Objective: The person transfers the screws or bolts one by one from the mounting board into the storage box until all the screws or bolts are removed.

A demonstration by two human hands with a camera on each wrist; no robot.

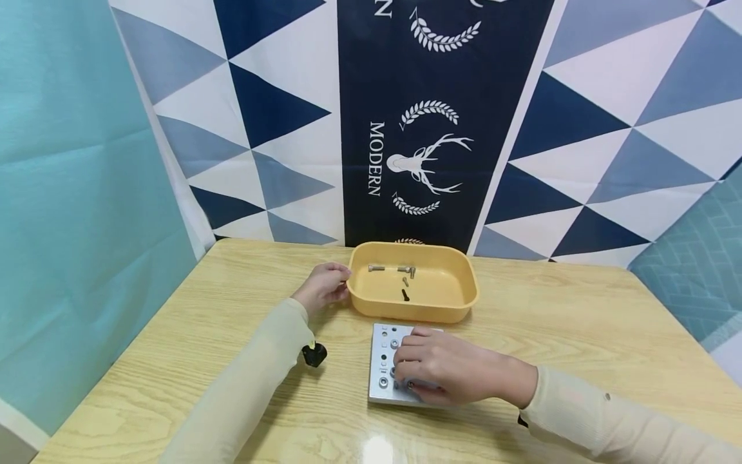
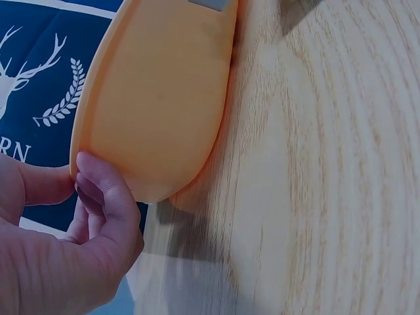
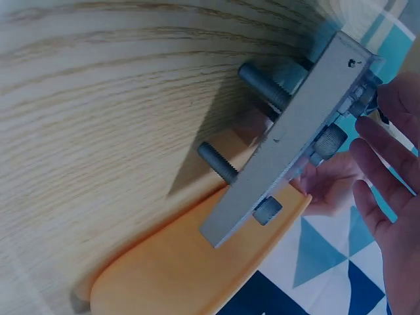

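Note:
My left hand (image 1: 326, 287) holds the left end of a yellow plastic tray (image 1: 414, 312), thumb and fingers pinching its rim in the left wrist view. Several silver screws (image 1: 376, 268) and a black screw (image 1: 405, 295) lie inside the tray. In front of it is a silver metal plate (image 1: 378, 352) with holes and several socket head bolts. Over the plate's right part, my right hand (image 1: 443, 366) has its fingertips around a bolt (image 3: 365, 100), partly hidden by them. In the right wrist view, threaded shanks (image 3: 218, 162) stick out below the plate.
Both stand on a light wooden table (image 1: 551, 309). A patterned cloth (image 1: 290, 129) hangs behind the table, with a teal sheet (image 1: 81, 193) on the left. A small black object (image 1: 314, 354) shows at my left sleeve.

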